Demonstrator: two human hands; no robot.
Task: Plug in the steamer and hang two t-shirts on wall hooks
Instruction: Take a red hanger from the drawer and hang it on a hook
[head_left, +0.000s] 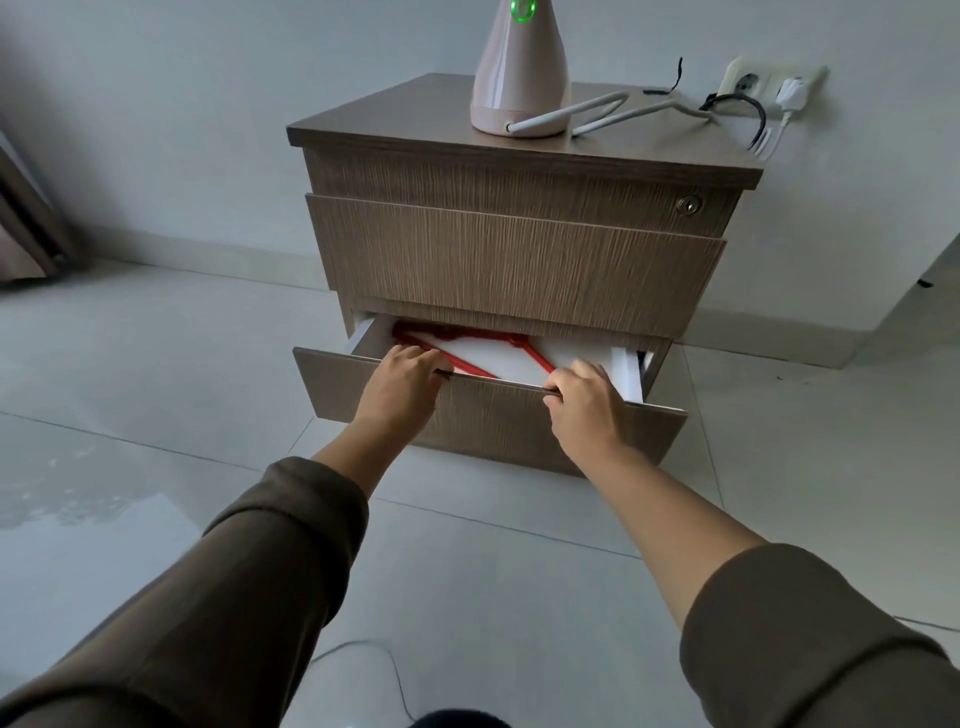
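A pale pink steamer (519, 78) stands on top of a brown wooden cabinet (519, 244), with a green light lit near its top. Its white cord (649, 109) runs right to a white plug (792, 96) seated in the wall socket (748, 83). The cabinet's bottom drawer (488, 415) is partly pulled out. My left hand (402, 376) and my right hand (584, 397) both grip the top edge of the drawer front. Inside lie red hangers (467, 358) on something white. No t-shirts or wall hooks are visible.
A dark strap (670, 83) and a black cable loop (753, 111) lie by the socket. Pale floor tiles surround the cabinet. A thin cord (384, 660) crosses the floor near my feet. Dark furniture (26, 223) stands at the left edge.
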